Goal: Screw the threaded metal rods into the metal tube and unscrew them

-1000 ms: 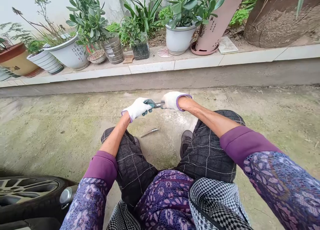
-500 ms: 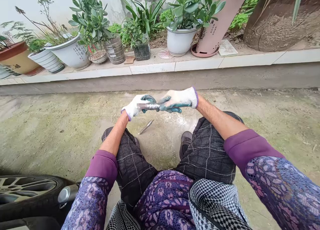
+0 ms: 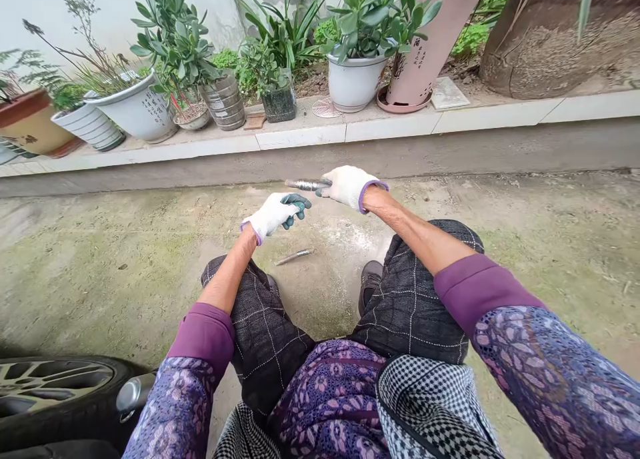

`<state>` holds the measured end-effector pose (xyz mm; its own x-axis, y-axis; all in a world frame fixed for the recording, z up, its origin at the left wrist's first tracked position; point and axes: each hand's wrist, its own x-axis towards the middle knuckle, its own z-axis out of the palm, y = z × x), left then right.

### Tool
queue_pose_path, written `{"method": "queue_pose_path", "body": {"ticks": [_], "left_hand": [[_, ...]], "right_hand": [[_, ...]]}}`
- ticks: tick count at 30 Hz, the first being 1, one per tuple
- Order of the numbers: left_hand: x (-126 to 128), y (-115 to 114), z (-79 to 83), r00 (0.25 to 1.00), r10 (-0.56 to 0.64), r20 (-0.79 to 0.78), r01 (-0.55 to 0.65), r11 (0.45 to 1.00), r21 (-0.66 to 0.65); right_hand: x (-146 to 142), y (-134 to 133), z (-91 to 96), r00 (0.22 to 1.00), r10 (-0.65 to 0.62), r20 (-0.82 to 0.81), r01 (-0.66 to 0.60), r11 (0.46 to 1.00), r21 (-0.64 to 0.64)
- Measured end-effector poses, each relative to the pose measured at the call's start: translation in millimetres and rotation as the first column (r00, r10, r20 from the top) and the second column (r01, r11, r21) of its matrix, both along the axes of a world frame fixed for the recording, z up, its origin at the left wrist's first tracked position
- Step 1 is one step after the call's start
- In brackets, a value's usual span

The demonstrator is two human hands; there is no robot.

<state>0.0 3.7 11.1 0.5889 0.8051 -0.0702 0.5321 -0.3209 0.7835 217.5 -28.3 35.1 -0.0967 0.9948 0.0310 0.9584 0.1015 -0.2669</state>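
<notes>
Both my hands wear white gloves with green palms. My right hand (image 3: 347, 184) grips a short threaded metal rod (image 3: 304, 184) by one end, and the rod points left, level, above the ground. My left hand (image 3: 274, 214) hangs lower and to the left, fingers curled, apart from the rod; whether anything small is in it I cannot tell. A second metal rod (image 3: 296, 256) lies on the concrete ground between my feet, just below both hands.
I sit with knees apart over mossy concrete. A raised tiled ledge (image 3: 300, 136) ahead carries several potted plants, among them a white pot (image 3: 354, 82) and a tall pink pot (image 3: 417, 72). A car tyre and wheel (image 3: 50, 392) sit at bottom left.
Both hands held the rod together before. Now my left hand has let go and dropped, while my right hand has lifted the rod up and away.
</notes>
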Motion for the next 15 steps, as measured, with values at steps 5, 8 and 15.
{"method": "queue_pose_path", "body": {"ticks": [5, 8, 15], "left_hand": [[-3.9, 0.6, 2.5, 0.998, -0.031, 0.056, 0.032, 0.999, -0.008], [-4.5, -0.4, 4.1, 0.999, -0.018, 0.047, 0.018, 1.0, 0.015], [-4.1, -2.5, 3.4, 0.998, -0.06, -0.017, 0.061, 0.997, 0.037]], "right_hand": [[0.7, -15.5, 8.3, 0.837, -0.028, -0.547, -0.036, 0.994, -0.105], [1.7, -24.7, 11.0, 0.688, 0.059, -0.724, -0.258, 0.951, -0.167], [-3.3, -30.9, -5.7, 0.835, 0.19, -0.516, -0.443, 0.788, -0.428]]}}
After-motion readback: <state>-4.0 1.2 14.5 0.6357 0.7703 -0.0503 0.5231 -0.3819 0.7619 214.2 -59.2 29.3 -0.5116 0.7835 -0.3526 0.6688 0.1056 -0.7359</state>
